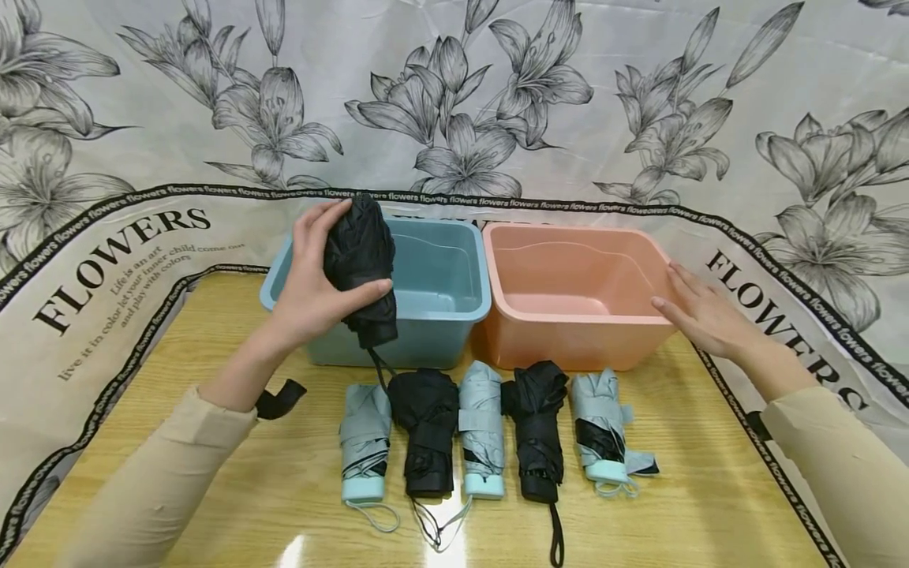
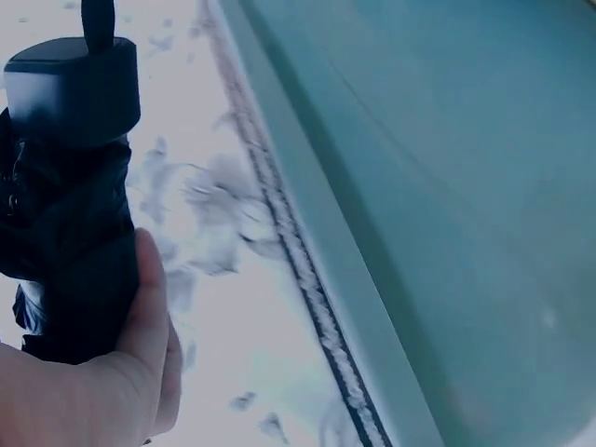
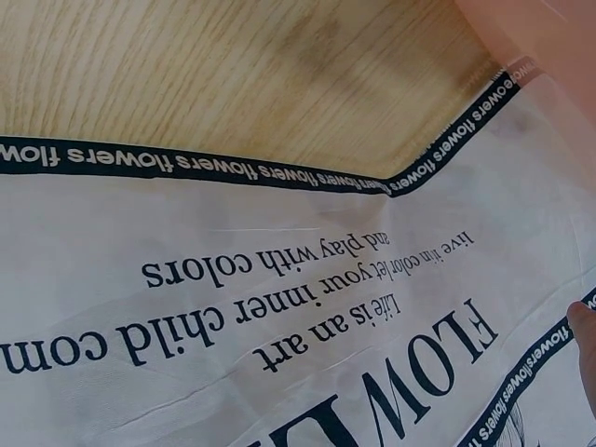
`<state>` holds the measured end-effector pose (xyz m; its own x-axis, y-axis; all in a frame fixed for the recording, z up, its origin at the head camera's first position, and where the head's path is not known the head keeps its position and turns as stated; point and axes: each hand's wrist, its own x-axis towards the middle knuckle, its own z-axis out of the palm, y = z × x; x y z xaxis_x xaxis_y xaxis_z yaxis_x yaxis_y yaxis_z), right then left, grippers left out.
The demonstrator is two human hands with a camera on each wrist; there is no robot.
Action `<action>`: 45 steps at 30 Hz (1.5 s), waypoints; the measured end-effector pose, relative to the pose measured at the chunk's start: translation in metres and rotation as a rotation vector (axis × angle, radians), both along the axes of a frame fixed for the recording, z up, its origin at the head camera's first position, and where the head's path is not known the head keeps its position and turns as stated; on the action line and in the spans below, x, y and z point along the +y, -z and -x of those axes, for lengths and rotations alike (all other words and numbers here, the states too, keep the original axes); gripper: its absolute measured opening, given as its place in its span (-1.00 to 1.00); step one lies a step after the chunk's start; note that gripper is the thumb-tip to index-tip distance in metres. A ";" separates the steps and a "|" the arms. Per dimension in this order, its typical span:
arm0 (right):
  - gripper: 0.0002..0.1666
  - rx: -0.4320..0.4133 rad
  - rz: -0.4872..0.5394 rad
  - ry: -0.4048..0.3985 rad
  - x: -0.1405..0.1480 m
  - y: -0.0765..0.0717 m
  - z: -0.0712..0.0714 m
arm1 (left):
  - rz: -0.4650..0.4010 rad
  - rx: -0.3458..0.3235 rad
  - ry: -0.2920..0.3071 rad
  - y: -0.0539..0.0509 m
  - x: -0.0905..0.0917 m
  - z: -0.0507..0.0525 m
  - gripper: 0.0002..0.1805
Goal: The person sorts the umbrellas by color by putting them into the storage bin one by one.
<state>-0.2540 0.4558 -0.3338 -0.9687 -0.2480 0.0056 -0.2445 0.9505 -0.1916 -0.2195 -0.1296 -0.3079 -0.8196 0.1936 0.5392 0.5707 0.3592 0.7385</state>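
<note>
Left hand (image 1: 312, 290) gripped folded black fabric umbrella (image 1: 360, 256) near-upright, left of centre; empty right hand (image 1: 712, 317) extended, at right

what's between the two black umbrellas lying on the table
One pale blue umbrella with a mint handle lies between the left black umbrella and the right black umbrella; the head view shows it.

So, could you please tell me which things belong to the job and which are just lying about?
Probably the job's: held umbrella, in the left hand; three pale umbrellas; two black umbrellas; blue bin; pink bin, right hand at its rim.

Probably just surroundings: flowered cloth; table.
</note>
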 end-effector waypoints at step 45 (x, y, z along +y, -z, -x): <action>-0.07 -0.003 -0.024 -0.004 -0.002 -0.001 0.000 | 0.746 -0.624 0.239 0.060 -0.022 0.138 -0.33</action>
<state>-0.2544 0.4540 -0.3323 -0.9677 -0.2520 -0.0037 -0.2478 0.9539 -0.1691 -0.3570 -0.1516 -0.3674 -0.8100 0.5034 -0.3009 0.2755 0.7795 0.5626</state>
